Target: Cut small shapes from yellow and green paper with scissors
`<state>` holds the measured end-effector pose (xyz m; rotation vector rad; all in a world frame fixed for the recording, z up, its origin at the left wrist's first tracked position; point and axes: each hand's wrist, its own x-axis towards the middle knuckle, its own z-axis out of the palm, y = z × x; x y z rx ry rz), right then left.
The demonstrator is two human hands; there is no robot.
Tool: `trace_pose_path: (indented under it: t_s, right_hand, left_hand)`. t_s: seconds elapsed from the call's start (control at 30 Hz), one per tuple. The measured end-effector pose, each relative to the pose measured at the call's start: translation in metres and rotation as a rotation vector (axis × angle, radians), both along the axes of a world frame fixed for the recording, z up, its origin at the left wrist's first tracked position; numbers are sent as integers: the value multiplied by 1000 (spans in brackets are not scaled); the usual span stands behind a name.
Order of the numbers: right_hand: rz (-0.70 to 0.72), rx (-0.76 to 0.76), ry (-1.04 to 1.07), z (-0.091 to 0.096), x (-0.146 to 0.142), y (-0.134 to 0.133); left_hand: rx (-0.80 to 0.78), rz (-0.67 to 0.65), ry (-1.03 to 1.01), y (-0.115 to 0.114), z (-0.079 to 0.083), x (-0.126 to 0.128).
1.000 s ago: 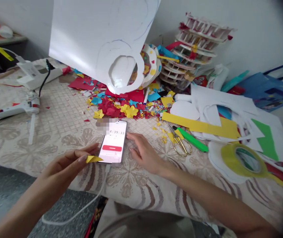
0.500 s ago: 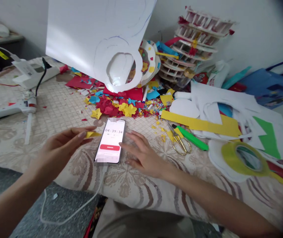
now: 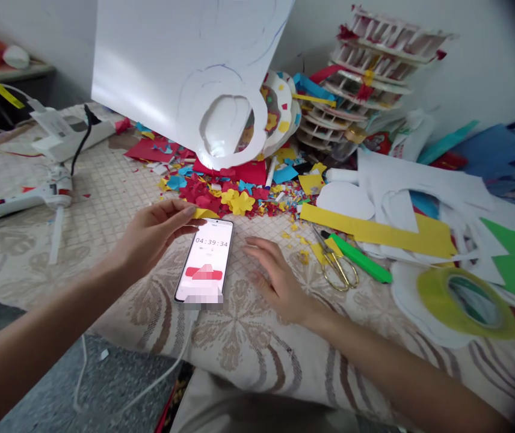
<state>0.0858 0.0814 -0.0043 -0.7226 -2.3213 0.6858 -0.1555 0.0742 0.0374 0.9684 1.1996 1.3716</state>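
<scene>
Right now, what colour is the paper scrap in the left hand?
Yellow scrap, pinched by the left hand; head view.

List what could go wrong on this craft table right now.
The left hand pinches a small yellow paper scrap right over the lit white phone; a slack grip could drop it on the screen. The right hand lies flat near gold-handled scissors, which a sideways sweep might catch. The phone's white cable hangs off the table edge and could snag.
</scene>
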Motion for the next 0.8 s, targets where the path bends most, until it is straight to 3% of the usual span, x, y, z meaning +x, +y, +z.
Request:
trace_pose_path:
  t_s: [0.17,0.3,0.43,0.5,0.57,0.67,0.73,0.8]
  right_hand:
    - [71,28,-38,-2,0,-7]
    - [92,63,-109,-1,0,-18]
    - [108,73,-75,4,7,-20]
    - [128,61,-64,7,16,-19]
    - [148,59,-62,8,28,-19]
    - [162,15,-30,8,48,-20]
    - [159,-80,14,10,61,-18]
    - [149,-206,55,15,73,-12]
  left_hand:
    - [-22,69,7,-8,-3,-7]
    - [-79,140,14,-18,4,-14]
    - [-155,216,125,-54,18,-12]
    - [-180,185,335,-84,22,-5]
    - [-169,66,518,-115,21,11]
    - [-118,-69,500,-146,13,49]
    - [-50,-117,400,-147,6,82]
    - [-32,-135,317,-132,3,117]
